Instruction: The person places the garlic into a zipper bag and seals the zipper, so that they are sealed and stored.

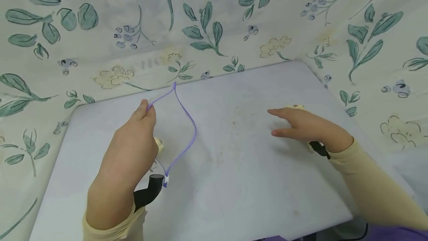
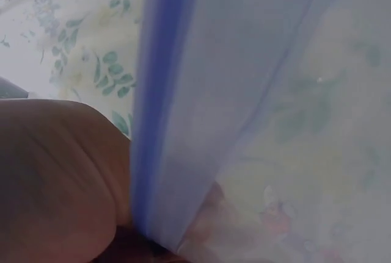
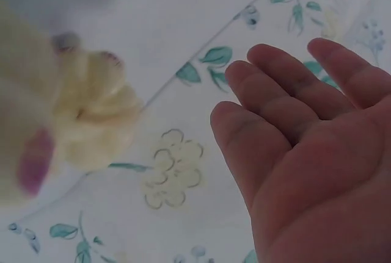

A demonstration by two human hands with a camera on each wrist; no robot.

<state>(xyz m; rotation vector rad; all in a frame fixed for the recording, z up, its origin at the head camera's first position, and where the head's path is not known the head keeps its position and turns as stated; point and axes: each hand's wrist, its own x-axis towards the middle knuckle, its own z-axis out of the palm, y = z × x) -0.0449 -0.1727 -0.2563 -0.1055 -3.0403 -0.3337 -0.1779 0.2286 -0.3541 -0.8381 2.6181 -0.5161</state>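
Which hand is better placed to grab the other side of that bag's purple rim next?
Probably the right hand: it holds nothing, fingers extended. The left hand grips one side of the purple rim. The right would need to reach across, though.

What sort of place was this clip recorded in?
Probably a small indoor work corner, perhaps a makeshift booth: a pale tabletop with a floral-patterned covering, cloth or wallpaper, rising beyond its far and right edges.

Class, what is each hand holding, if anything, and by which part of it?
The left hand grips a translucent bag by its purple rim; the right hand holds nothing.
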